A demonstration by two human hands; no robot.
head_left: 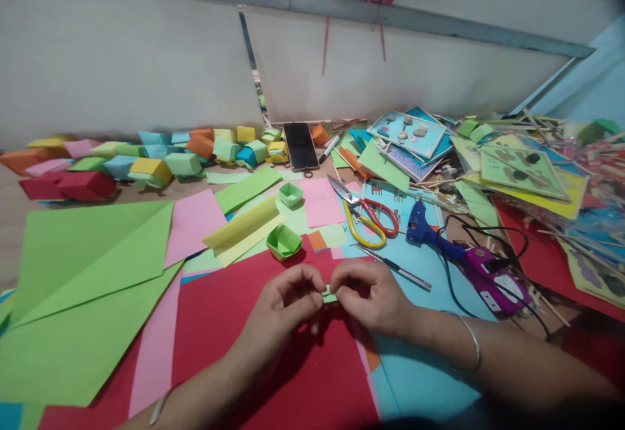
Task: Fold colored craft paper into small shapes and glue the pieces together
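Note:
A small piece of light green paper (329,296) is pinched between both hands, above a large red sheet (215,326). My left hand (288,300) grips its left end with thumb and forefinger. On its other end are the closed fingertips of my right hand (374,296), which hide part of it. Just beyond the hands stands a small open green paper box (284,242), and a paler green box (291,194) sits behind it. A folded yellow paper strip (244,229) lies left of the boxes.
Scissors (368,212), a cutter knife (400,269), a blue glue gun (430,231) and a purple power strip (495,280) with cables lie to the right. A phone (300,146) and rows of folded paper boxes (183,164) line the back. Large green sheets (92,261) cover the left.

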